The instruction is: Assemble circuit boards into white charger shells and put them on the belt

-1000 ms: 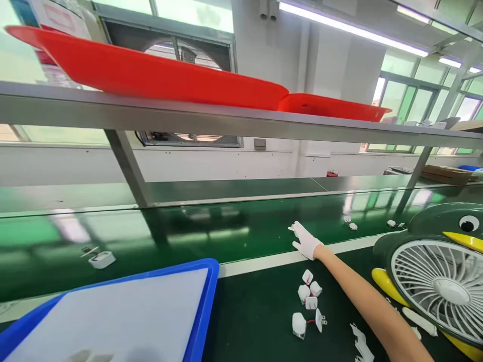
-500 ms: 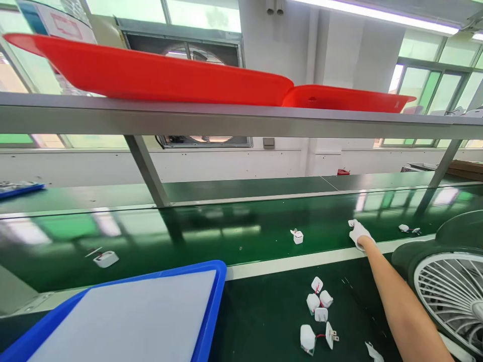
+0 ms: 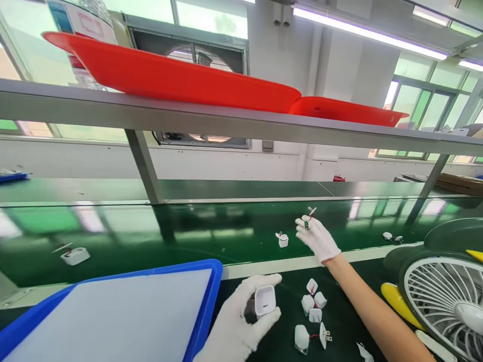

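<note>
My left hand, in a white glove, has come up beside the blue tray and grips a white plastic charger housing, its square open end facing me. Over the green belt, my right hand, also gloved, holds a small green circuit board at its fingertips. A white plug piece hangs off that board on a red wire. Just left of my right hand, another charger piece sits on the belt. Between my arms lie several white charger parts with red wires and a plug face with metal prongs.
The blue tray with a white base fills the lower left. A fan stands at the right, near my right forearm. Overhead runs a grey shelf carrying red trays. More charger parts lie on the belt at left and right.
My left hand has entered from below with the charger housing in it. My right hand has moved left along the belt, now with a board and wired plug piece showing. The view has shifted slightly.
</note>
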